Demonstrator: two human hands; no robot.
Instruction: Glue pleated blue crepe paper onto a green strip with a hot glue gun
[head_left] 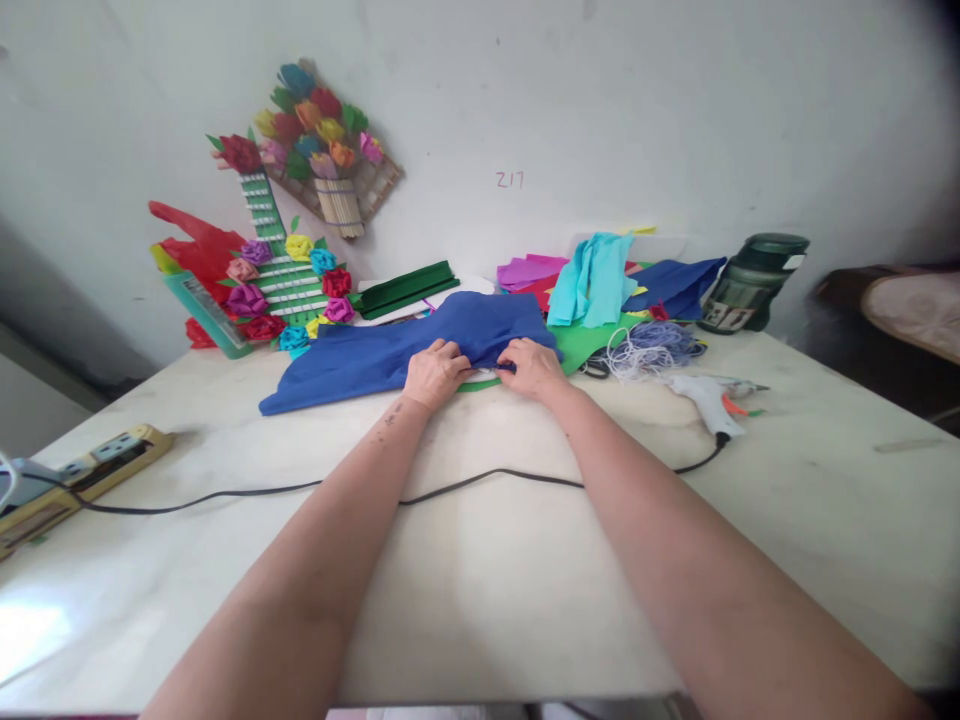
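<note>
A dark blue sheet [360, 355], fabric or felt by its look, spreads across the back middle of the table and bulges over something hidden. Along its front edge, my left hand [437, 375] has its fingers closed on the blue material. My right hand [532, 368] pinches the same edge a short way to the right, where a small fold shows at the fingertips. Between the hands, a bit of white and a green piece [480, 385] peek out from under the sheet.
A glue gun [705, 400] lies at right, its black cord running under my forearms toward the power strip [127, 455]. Tangled string [652, 348], coloured sheets [592, 280] and a dark green bottle [754, 285] stand behind. Paper flowers [247, 300] decorate a green-and-white piece at left.
</note>
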